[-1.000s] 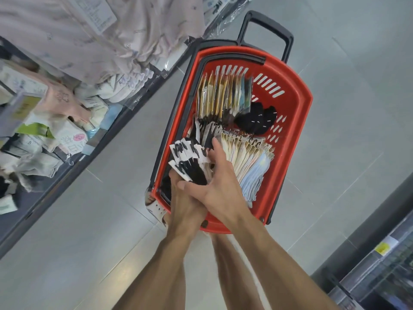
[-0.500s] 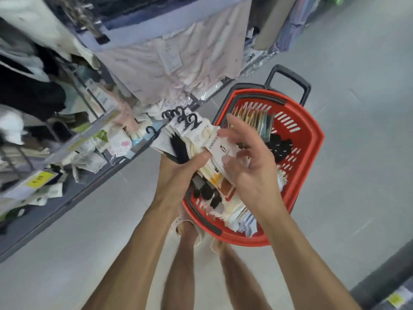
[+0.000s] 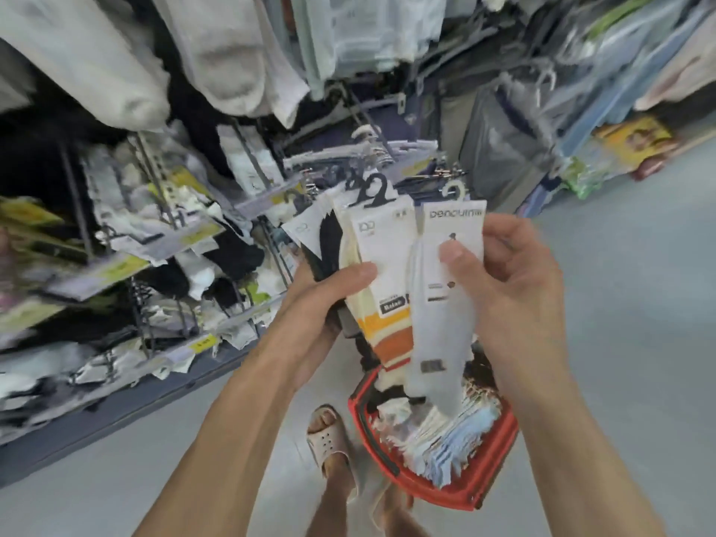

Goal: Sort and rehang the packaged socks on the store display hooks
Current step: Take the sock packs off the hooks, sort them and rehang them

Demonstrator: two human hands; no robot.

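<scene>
Head view. The person is standing at the sock display. The left hand (image 3: 325, 300) is gripping a fanned bundle of sock packs (image 3: 381, 242), with the thumb lying across the front card and the black hanger hooks (image 3: 374, 191) pointing up. The right hand (image 3: 511, 288) is pinching one pale blue sock pack (image 3: 441, 323) by its card, thumb on the front and fingers curled behind, and is holding it in front of the bundle's right edge. Its white hanger hook (image 3: 455, 189) is standing clear above the card. The red basket (image 3: 445, 492) is sitting on the floor below both hands, with more packs lying in it. The display hooks (image 3: 153, 176) are projecting from the rack at the left, most of them carrying socks. Motion blur is hiding their labels.

The step in hand is judged to be separating one pack and matching it to a hook. To do this well, the right hand should be gripping the card high, near the hanger, so that the sock is hanging free and the hanger opening is facing the prong. The left hand should be clamping the bundle firmly, since a loose fan is likely to shed packs. The matching prong should be confirmed by sock design before threading.
</scene>
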